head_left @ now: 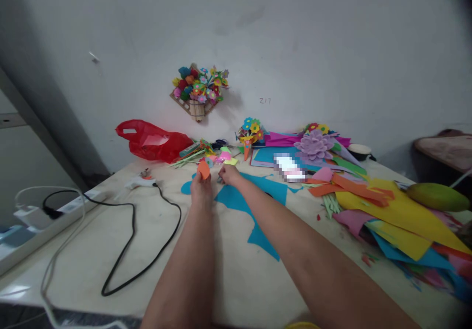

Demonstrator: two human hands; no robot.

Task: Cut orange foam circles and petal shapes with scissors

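My left hand [202,184] pinches a small rounded orange piece [203,169] of craft foam or paper, held upright above the table. Just to its right, my right hand [229,174] is closed, with a hint of something small and greyish at its fingertips that I cannot make out. Below my right hand and forearm lies a cut blue sheet [267,185] with scalloped edges, partly hidden by the arm. Several small pink and yellow pieces [224,157] lie just beyond both hands.
A white glue gun [142,182] with a looping black cord rests at left, near a power strip [73,206]. Behind it sits a red plastic bag [158,144]. Coloured sheets [391,211], a green mango-like fruit [438,197] and a purple flower [315,145] occupy the right side.
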